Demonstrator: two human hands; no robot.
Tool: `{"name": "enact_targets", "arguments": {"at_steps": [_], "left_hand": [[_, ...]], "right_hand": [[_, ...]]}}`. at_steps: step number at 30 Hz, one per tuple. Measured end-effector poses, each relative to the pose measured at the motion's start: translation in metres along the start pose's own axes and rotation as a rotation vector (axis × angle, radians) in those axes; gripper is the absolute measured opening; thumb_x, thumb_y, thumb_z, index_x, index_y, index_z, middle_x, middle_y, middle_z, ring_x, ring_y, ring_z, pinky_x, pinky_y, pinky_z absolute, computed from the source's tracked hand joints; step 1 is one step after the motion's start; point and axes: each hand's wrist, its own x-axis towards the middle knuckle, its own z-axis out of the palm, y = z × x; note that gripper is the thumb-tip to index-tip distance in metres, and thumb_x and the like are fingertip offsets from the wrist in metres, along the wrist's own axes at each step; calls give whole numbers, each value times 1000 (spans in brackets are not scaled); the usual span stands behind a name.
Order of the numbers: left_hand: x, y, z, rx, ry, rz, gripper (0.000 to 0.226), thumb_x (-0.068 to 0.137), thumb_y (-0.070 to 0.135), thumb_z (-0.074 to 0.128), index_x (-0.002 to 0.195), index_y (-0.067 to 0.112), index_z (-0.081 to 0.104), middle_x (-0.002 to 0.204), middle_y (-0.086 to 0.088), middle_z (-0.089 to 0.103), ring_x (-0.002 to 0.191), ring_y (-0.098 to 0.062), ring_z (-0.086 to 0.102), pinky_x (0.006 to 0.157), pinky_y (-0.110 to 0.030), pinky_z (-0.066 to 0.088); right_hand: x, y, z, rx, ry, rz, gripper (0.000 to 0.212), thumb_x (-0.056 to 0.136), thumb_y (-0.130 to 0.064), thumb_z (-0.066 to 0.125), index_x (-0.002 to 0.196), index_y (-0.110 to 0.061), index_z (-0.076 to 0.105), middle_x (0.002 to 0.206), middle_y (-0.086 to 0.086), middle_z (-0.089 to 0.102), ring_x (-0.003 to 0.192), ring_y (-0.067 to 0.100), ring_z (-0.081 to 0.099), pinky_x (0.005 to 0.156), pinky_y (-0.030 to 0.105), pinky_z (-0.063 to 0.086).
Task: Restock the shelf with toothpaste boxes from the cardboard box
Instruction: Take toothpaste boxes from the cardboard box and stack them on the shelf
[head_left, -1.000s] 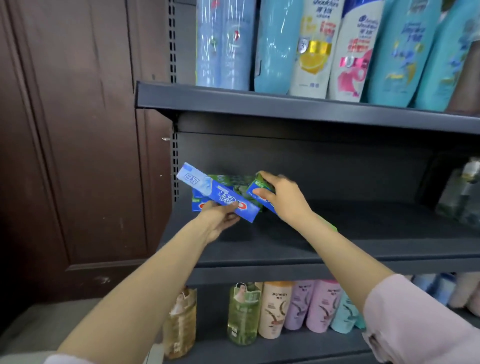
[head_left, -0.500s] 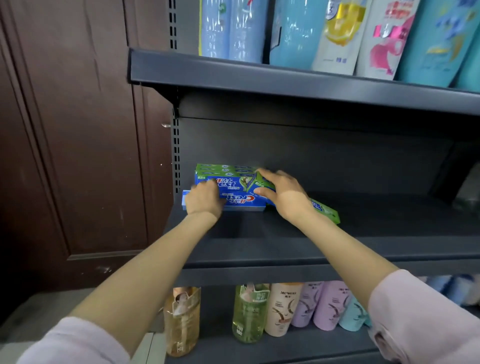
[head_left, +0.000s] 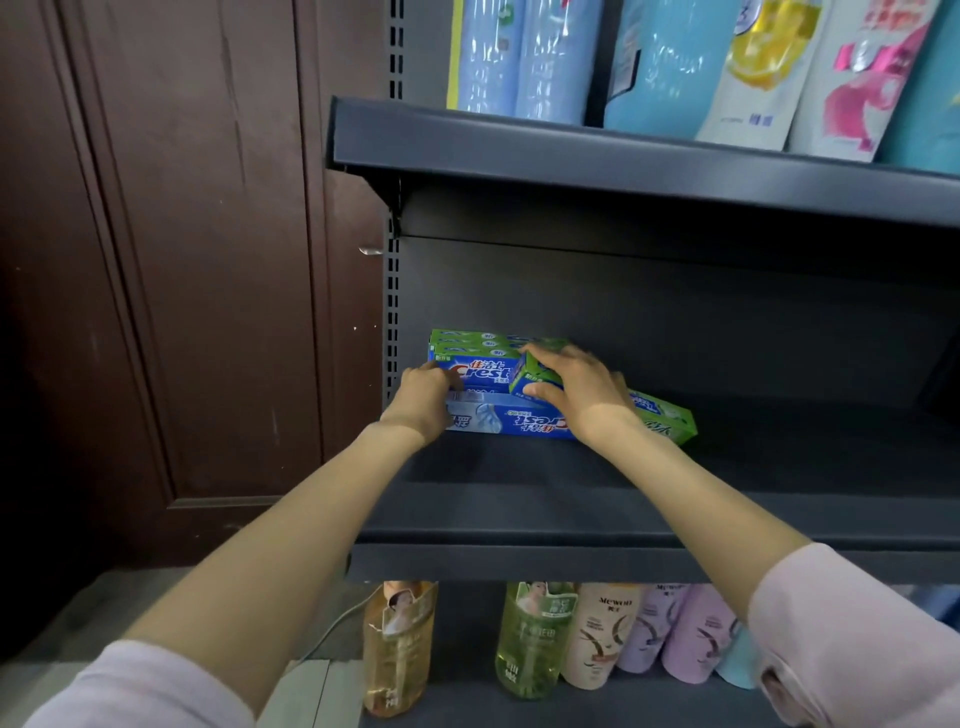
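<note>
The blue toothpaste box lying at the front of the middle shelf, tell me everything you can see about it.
The blue toothpaste box is a long, glossy cardboard carton, blue fading to pale at its left end, with a red and white Crest logo that reads upside down from here. It lies flat on the dark shelf, lengthwise along it, in front of a stacked box. The left hand grips its left end; the right hand covers its right end while holding a green box.
</note>
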Motion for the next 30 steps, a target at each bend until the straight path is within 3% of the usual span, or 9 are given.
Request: {"name": "enact_targets", "arguments": {"at_steps": [6,10,12,14,17,21,24,27,30], "left_hand": [[2,3,-7,98,-53,24,51,83,30,70,131,22,54,130,-5,54,125,-28,43,101,-40,36],[2,5,-10,49,-77,64,47,85,37,66,127,15,59,121,-8,59,118,-28,47,98,-31,36],[1,3,-8,-123,-46,-4,45,85,34,68,122,9,62,117,-8,64,112,-25,56,94,-27,38],[-1,3,-5,-488,-14,-118,42,83,27,72,114,0,64,107,-8,65,101,-23,60,91,-31,44],[-6,18,-3,-982,-54,-205,24,83,15,72,95,0,59,92,-11,60,79,-20,60,70,-29,54],[-11,43,1,-992,-145,-241,26,84,9,70,101,10,50,91,-6,62,71,-16,61,67,-24,53],[-10,48,7,-1027,-163,-317,28,88,9,65,111,-3,54,92,-16,65,62,-17,63,56,-23,57],[-7,44,6,-716,-80,-398,29,89,20,63,103,-5,59,76,-16,71,57,-21,69,65,-32,60],[-13,42,0,-6,109,-242,33,86,29,64,107,5,56,103,-11,67,96,-29,65,76,-31,49]], "right_hand": [[-2,-1,-2,9,-24,6,54,97,-37,46,147,-36,26,150,3,33,140,25,27,110,47,27],[-3,0,-4,8,-20,13,54,97,-38,46,147,-36,27,150,2,33,140,24,27,109,46,27],[-5,0,-4,25,-16,22,53,97,-38,46,147,-36,27,151,2,32,140,24,26,108,44,27],[-8,1,-4,39,-15,32,53,97,-38,46,147,-34,28,151,4,32,140,24,25,107,43,27],[-13,0,-3,47,-22,46,54,97,-37,46,147,-33,28,152,5,30,141,24,23,108,44,26],[-13,-2,-5,18,-25,59,54,97,-39,46,147,-35,27,152,4,30,141,23,23,107,44,26],[-13,-2,-8,-2,-25,60,54,97,-39,45,147,-34,26,151,4,30,141,23,24,108,46,26],[-15,0,-9,-7,-28,65,54,98,-37,45,148,-33,25,153,4,28,142,23,21,109,47,25],[-15,1,-7,-8,-41,75,55,98,-37,44,148,-33,24,154,4,28,142,24,21,110,48,24]]}}
